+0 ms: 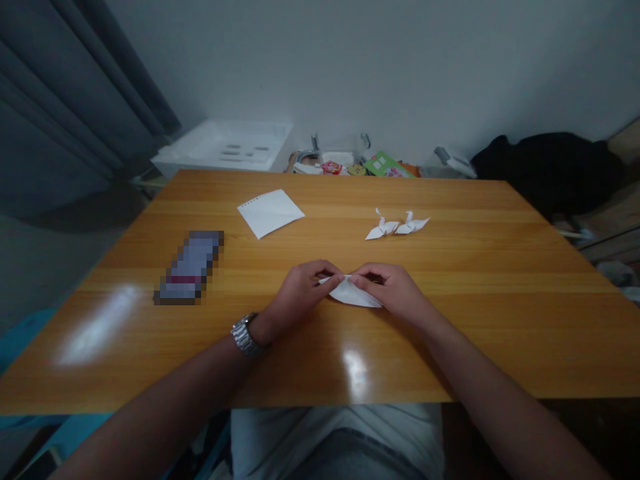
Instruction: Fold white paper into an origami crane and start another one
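My left hand (300, 293) and my right hand (393, 287) meet over a small folded white paper (353, 295) lying on the wooden table (450, 320). Both hands have fingers curled, pinching the paper's upper edge from either side. A metal watch (245, 335) is on my left wrist. Farther back lie two finished white folded paper cranes (397, 227) side by side, and a flat white paper sheet (271, 212) with a perforated edge.
A blurred-out dark rectangular object (190, 267) rests on the table's left part. Behind the table stand a white plastic tray (225, 147), small clutter (350, 165) along the wall, and a black cloth heap (545, 167) at the right. Grey curtains (55, 113) hang left.
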`<state>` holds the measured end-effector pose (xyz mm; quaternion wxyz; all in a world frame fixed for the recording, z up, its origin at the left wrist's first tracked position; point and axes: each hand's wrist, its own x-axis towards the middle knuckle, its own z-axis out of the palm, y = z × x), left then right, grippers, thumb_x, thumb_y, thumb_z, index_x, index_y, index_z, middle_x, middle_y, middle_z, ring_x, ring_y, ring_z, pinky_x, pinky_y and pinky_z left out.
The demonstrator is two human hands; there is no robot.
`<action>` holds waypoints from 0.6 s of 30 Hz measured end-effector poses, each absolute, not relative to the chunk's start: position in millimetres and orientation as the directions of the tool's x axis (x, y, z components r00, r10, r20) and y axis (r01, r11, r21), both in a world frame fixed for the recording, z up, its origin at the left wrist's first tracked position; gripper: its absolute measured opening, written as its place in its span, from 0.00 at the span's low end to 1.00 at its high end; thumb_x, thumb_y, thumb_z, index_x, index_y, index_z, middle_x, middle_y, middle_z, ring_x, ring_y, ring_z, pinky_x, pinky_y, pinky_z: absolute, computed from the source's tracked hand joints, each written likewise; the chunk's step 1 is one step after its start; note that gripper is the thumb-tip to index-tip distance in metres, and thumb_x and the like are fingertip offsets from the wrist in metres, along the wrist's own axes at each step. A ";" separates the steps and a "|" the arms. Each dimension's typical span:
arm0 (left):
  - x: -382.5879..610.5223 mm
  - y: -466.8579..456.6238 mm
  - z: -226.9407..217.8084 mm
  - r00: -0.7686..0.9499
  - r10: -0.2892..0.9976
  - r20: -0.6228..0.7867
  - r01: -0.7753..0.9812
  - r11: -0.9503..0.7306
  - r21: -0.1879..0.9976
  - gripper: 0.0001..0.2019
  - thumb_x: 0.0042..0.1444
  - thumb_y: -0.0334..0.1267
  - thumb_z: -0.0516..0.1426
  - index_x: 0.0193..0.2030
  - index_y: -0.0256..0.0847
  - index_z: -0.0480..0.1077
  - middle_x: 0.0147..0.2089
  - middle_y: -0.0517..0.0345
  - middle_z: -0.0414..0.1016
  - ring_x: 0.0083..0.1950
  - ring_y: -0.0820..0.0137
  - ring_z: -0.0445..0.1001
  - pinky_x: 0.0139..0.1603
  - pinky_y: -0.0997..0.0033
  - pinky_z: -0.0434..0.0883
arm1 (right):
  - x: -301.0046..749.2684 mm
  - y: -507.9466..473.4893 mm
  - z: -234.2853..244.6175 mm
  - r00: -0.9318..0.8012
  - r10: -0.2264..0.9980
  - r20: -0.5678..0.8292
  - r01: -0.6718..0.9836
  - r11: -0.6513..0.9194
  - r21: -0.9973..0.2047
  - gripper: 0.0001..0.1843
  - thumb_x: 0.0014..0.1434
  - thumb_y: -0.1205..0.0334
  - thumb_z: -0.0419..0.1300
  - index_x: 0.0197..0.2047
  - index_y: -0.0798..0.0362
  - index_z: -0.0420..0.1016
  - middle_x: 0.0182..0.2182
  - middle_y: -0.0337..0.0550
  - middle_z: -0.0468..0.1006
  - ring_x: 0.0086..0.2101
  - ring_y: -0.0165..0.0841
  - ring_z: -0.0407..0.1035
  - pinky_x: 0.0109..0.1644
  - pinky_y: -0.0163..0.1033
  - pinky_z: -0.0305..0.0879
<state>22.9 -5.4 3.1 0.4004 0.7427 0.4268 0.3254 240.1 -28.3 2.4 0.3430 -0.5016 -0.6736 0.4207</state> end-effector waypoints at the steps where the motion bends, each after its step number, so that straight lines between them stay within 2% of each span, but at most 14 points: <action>1: 22.6 -4.9 4.1 0.420 0.898 0.132 0.373 -0.304 0.877 0.11 0.61 0.44 0.60 0.37 0.38 0.78 0.37 0.55 0.82 0.38 0.68 0.79 0.39 0.73 0.74 | 240.5 -28.0 2.2 -0.263 0.964 0.040 0.383 0.143 -0.913 0.15 0.63 0.51 0.62 0.36 0.53 0.82 0.32 0.42 0.82 0.32 0.35 0.73 0.37 0.38 0.65; 7: 18.7 -2.1 5.3 0.398 0.914 0.080 0.341 -0.228 0.912 0.14 0.61 0.47 0.61 0.38 0.38 0.81 0.39 0.53 0.84 0.39 0.66 0.80 0.41 0.71 0.75 | 243.0 -25.2 -0.2 -0.244 0.968 0.051 0.369 0.141 -0.919 0.15 0.63 0.50 0.62 0.36 0.54 0.81 0.31 0.43 0.81 0.31 0.34 0.71 0.35 0.37 0.63; 12: 16.6 -1.7 3.2 0.398 0.916 0.037 0.319 -0.176 0.931 0.18 0.62 0.51 0.59 0.39 0.37 0.82 0.39 0.53 0.84 0.37 0.66 0.79 0.36 0.72 0.73 | 243.2 -24.2 0.3 -0.225 0.973 0.046 0.365 0.128 -0.922 0.16 0.63 0.49 0.62 0.37 0.54 0.82 0.31 0.42 0.81 0.30 0.33 0.70 0.34 0.37 0.62; 18: 16.6 -1.9 3.0 0.400 0.912 0.087 0.380 -0.252 0.890 0.23 0.68 0.50 0.53 0.29 0.36 0.77 0.27 0.59 0.76 0.28 0.72 0.71 0.28 0.76 0.64 | 244.9 -22.9 2.0 -0.220 0.975 0.031 0.384 0.116 -0.916 0.16 0.62 0.49 0.62 0.37 0.53 0.83 0.31 0.42 0.82 0.30 0.34 0.71 0.34 0.37 0.63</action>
